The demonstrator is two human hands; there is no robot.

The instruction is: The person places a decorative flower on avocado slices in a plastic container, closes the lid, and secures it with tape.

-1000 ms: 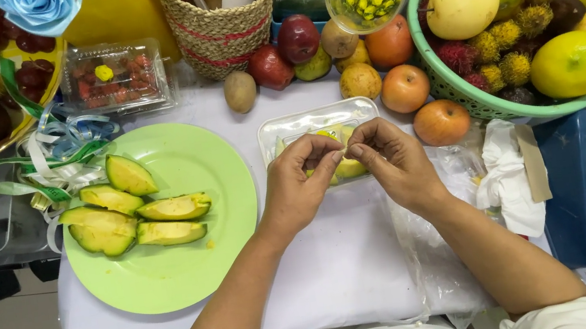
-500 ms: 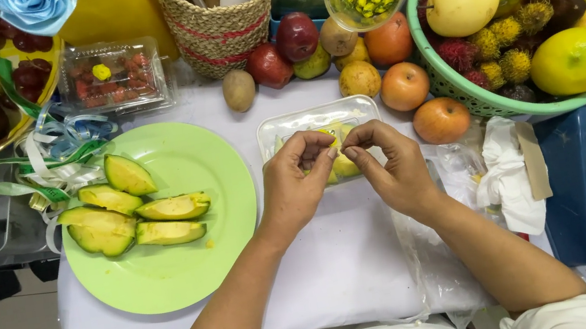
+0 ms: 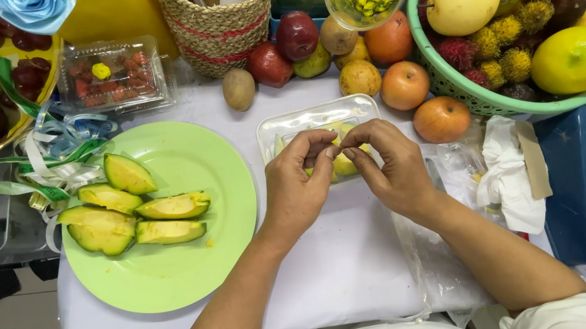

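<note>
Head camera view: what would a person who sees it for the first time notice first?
Probably the two hands, left hand and right hand, meeting fingertip to fingertip over a clear plastic tray with yellow-green fruit pieces at the table's centre. To the left lies a bright green plate carrying avocado slices. At the upper right, a green basket is piled with mixed fruit.
</note>
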